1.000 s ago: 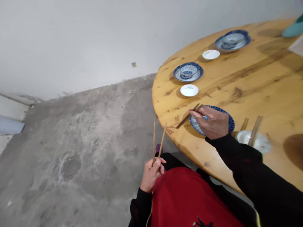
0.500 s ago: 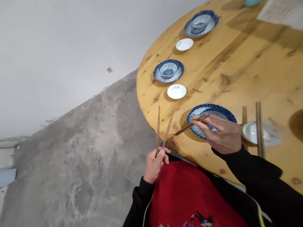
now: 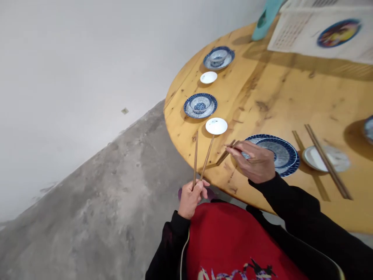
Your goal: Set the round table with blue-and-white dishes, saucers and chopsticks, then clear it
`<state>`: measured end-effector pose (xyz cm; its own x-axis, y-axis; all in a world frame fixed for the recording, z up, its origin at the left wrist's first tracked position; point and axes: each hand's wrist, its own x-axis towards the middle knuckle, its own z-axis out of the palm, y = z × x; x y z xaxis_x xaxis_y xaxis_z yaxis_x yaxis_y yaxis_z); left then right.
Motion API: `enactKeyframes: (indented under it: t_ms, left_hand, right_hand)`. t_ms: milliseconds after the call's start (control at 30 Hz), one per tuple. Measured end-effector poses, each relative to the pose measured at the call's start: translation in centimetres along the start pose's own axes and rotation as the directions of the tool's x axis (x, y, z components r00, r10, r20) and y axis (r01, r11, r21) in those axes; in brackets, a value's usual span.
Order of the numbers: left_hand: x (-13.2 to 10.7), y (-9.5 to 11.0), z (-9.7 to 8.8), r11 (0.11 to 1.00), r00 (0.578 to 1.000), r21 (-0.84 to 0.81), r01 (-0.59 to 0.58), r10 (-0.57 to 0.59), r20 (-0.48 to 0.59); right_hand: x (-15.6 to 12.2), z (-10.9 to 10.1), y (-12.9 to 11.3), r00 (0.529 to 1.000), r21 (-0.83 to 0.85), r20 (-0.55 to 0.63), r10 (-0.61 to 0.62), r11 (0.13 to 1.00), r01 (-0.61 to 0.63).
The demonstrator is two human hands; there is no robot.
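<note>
the fingers of my left hand [image 3: 194, 197] are pinching two chopsticks [image 3: 196, 155], tips standing apart; my right hand [image 3: 257, 161] is clamping a second pair [image 3: 223, 156] just beside the blue-rimmed plate [image 3: 294, 165], while a third pair [image 3: 330, 167] is lying across a white dish [image 3: 313, 158].

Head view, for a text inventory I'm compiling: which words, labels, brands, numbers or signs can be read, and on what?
Nothing can be read with certainty.
Red shirt: multicoloured lettering, cut off by the picture's bottom edge.
White container: rows of small marks, too blurred to tell as print.
Oval label on it: any wording too blurred.
</note>
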<state>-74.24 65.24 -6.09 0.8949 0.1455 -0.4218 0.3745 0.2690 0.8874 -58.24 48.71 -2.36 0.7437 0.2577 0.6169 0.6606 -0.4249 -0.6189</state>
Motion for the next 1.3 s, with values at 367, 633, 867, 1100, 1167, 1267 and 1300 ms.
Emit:
enactKeyframes:
  t_ms: [367,633,867,1100,1167,1267,1300]
  left_hand:
    - [2.6,2.1,-6.8,0.997,0.978,0.077,-0.019,0.003,0.208]
    - [4.1,2.3,-8.4,0.995,0.966,0.099,-0.016,-0.010,0.258]
    - [4.9,2.8,-9.0,0.995,0.960,0.100,-0.008,-0.020,0.281]
    - [5.7,2.9,-9.3,0.993,0.955,0.116,0.007,-0.041,0.293]
    - [5.8,3.0,-9.2,0.993,0.954,0.113,0.015,-0.049,0.297]
    - [6.0,3.1,-9.1,0.996,0.947,0.092,0.021,-0.049,0.318]
    - [6.0,3.2,-9.1,0.996,0.944,0.091,0.024,-0.052,0.324]
  right_hand:
    - [-0.7,1.4,-1.7,0.982,-0.229,-0.134,0.130,0.961,-0.158]
    - [-1.3,1.0,-1.6,0.942,-0.273,-0.221,0.254,0.911,-0.310]
    - [-1.3,1.6,-1.0,0.937,-0.311,-0.252,0.241,0.897,-0.314]
    - [-1.3,1.5,-0.9,0.923,-0.355,-0.273,0.273,0.863,-0.360]
    - [-1.3,1.5,-0.8,0.920,-0.362,-0.272,0.283,0.856,-0.370]
    - [-1.3,1.6,-0.8,0.916,-0.349,-0.265,0.301,0.855,-0.383]
    - [-1.3,1.6,-0.8,0.915,-0.346,-0.265,0.303,0.856,-0.384]
